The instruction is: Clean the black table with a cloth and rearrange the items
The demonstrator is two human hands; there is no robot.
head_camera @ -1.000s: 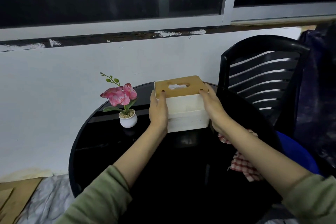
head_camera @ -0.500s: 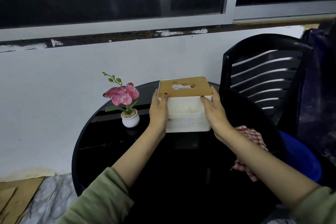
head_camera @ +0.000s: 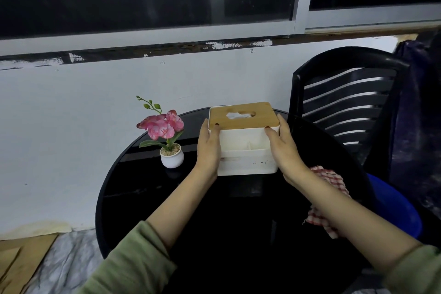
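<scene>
A white tissue box [head_camera: 245,153] with a wooden lid sits toward the back of the round black table [head_camera: 148,200]. My left hand [head_camera: 208,148] presses its left side and my right hand [head_camera: 282,148] its right side, both gripping it. Whether the box rests on the table or hangs just above it I cannot tell. A small white pot with pink flowers [head_camera: 170,141] stands on the table to the left of the box. A red-and-white checked cloth [head_camera: 330,181] lies crumpled on the table's right side, partly hidden under my right forearm.
A black slatted plastic chair [head_camera: 346,102] stands right behind the table's right edge. A blue object [head_camera: 396,207] sits low beside the chair. A white wall runs close behind the table. Cardboard [head_camera: 21,262] lies on the floor at the lower left.
The box, held in both hands, has shifted slightly right and toward the back of the table. More of the checked cloth shows beside my right forearm.
</scene>
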